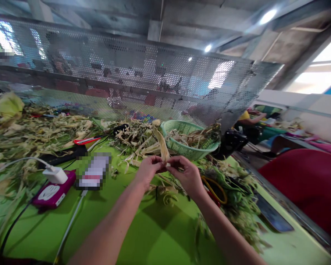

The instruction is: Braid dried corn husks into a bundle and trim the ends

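My left hand (pixel 148 170) and my right hand (pixel 185 173) meet over the green table (pixel 154 228), both pinched on the lower end of a pale yellow dried leaf strip (pixel 161 141) that stands up between them. The strip curves upward toward a green plastic basket (pixel 182 127) filled with similar dried strips. More loose strips and curls lie on the table just beneath my hands.
Heaps of dried leaves cover the left and back of the table. A magenta power strip (pixel 53 193) with a white plug and cables lies at left. A red-handled tool (pixel 86 140), a yellow loop (pixel 216 187) and a perforated metal screen (pixel 143 81) are nearby. Another person sits far right.
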